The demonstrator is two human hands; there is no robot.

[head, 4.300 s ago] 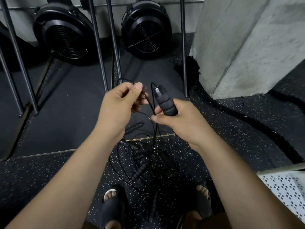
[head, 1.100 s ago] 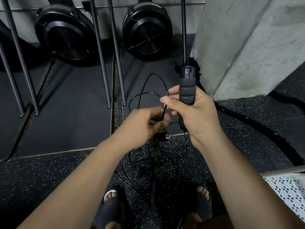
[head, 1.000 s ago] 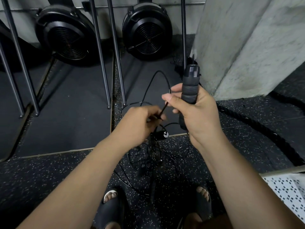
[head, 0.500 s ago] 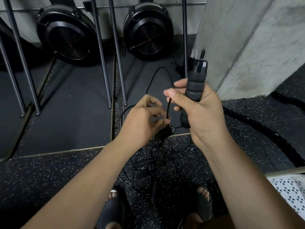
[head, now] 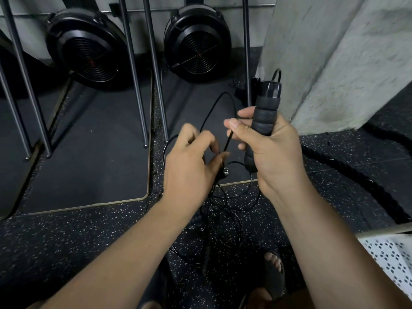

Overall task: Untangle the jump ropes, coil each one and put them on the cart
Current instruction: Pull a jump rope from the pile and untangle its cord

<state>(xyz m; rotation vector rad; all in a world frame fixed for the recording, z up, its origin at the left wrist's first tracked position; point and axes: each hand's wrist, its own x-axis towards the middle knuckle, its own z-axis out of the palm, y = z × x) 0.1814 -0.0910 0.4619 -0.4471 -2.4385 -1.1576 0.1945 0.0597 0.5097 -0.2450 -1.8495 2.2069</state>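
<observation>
Your right hand (head: 272, 152) gripped a black jump rope handle (head: 265, 117) upright, fingers wrapped round it, thumb and forefinger pinching its thin cord (head: 228, 142). Your left hand (head: 189, 166) sat just beside, fingers curled and blurred, thumb against that cord; whether it pinched, I could not tell. The tangle of jump ropes (head: 223, 224) lay on the speckled floor (head: 89, 237) between your feet.
</observation>
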